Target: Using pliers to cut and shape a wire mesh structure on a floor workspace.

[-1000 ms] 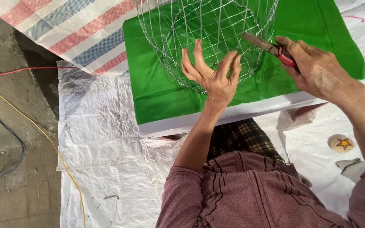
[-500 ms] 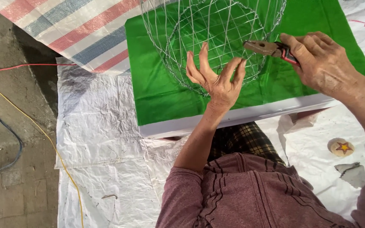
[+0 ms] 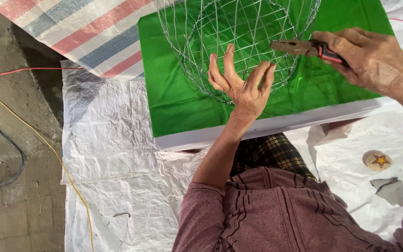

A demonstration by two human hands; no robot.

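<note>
A round wire mesh basket frame rests on a board covered in green cloth. My left hand is raised at the frame's near rim, fingers spread and touching the wires, holding nothing. My right hand grips pliers with red and black handles; their rusty jaws point left over the mesh at the frame's right side.
White plastic sheeting covers the ground under the board, with a striped tarp beyond it. A red wire, a yellow cord and a dark cable lie on the concrete at left. A round cap with a star sits at right.
My right hand has drawn the pliers slightly to the right and levelled them above the mesh. My left hand stays at the rim, fingers spread a little wider.
</note>
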